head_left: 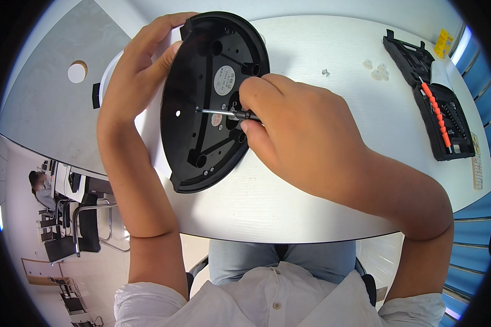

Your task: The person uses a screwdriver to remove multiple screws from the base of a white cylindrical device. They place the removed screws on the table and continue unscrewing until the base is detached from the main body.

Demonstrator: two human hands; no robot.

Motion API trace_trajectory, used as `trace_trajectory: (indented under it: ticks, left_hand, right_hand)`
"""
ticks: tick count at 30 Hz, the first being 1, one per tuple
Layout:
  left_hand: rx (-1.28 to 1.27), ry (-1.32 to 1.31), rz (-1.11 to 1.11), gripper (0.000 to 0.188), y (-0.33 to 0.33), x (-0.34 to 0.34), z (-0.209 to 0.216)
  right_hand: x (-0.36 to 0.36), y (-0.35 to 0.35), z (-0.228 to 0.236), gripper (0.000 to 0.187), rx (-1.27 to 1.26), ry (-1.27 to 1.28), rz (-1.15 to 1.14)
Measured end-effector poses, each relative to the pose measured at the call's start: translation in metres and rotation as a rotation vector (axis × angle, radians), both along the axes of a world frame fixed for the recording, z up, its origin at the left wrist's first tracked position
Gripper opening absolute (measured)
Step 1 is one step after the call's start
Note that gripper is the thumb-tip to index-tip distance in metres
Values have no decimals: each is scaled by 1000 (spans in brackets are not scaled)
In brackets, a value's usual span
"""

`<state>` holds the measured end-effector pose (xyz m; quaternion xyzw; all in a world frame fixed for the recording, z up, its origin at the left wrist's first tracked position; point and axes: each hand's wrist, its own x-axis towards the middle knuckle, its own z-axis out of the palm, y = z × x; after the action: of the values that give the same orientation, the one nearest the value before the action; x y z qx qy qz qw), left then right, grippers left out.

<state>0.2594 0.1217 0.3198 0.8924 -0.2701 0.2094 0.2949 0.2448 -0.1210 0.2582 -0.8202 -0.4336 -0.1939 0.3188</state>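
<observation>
My left hand (139, 71) is closed on the upper left edge of a black oval base plate (188, 82), which stands tilted toward me. The plate carries round sockets, small holes and a silver label (224, 80). A white body (154, 131) shows partly behind it; the rest is hidden. A screwdriver (218, 111) is gripped in my right hand (305, 131), its shaft pointing left across the plate. Its tip is at the plate's left half, near a white hole; whether it touches a screw I cannot tell.
On the white table (333, 201) lie small metal screws (325, 72) and translucent pieces (382, 73). An open black tool case (428, 98) holding an orange flexible shaft (436, 114) lies at the right, beside a yellow packet (443, 43). A grey table (43, 103) adjoins at left.
</observation>
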Motion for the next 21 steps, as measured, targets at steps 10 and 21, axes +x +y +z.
trace_trajectory:
  ticks: [10, 21]
  left_hand:
    - [-6, 7, 8, 41, 2, 0, -1]
    - [-9, -1, -51, 40, 2, 2, 0]
  right_hand:
    - [-2, -1, 5, 16, -68, 88, -19]
    - [41, 6, -22, 19, 166, -11, 69]
